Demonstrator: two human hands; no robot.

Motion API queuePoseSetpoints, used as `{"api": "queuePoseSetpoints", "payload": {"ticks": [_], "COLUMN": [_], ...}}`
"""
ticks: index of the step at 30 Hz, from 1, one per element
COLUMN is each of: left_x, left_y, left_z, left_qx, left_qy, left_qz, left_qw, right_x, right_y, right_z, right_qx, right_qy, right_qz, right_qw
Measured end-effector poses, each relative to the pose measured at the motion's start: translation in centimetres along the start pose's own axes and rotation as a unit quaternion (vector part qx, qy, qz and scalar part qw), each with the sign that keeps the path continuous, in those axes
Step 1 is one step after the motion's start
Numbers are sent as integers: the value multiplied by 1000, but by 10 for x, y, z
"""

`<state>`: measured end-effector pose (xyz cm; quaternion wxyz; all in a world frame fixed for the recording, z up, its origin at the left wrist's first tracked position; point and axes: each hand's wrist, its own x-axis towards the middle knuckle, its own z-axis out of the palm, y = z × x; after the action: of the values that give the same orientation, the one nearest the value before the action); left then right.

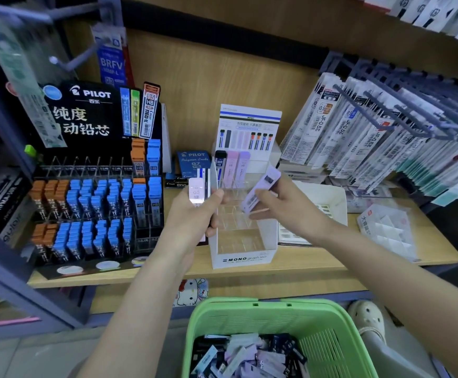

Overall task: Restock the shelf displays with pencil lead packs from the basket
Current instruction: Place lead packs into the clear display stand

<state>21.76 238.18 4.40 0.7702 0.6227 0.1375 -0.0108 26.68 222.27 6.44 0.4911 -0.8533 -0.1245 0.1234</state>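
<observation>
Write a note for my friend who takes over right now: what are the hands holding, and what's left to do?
Left hand: grips several lead packs, a pink 0.5 HB pack in front.
Right hand: pinches a lilac lead pack over the MONO graph MG display.
Done: three packs stand in the display's back row.
Left to do: its front compartments look empty; the green basket below holds many more packs.
</observation>
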Motion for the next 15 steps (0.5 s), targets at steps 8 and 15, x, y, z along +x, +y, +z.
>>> {"api": "queuePoseSetpoints", "payload": {"ticks": [8,15], "left_x": [-1,-3], "left_y": [3,13], "left_z": [4,3], "left_qx": [-31,-127], "left_qy": [-5,16], "left_qz": [-22,-42], "left_qw": [999,991], "right_x": [2,-3], "right_y": [-8,-2], "right_z": [6,14], "right_qx": [-288,-292], "right_qy": [23,24], "right_qz": [-169,-226], "right_qw": [942,929]}}
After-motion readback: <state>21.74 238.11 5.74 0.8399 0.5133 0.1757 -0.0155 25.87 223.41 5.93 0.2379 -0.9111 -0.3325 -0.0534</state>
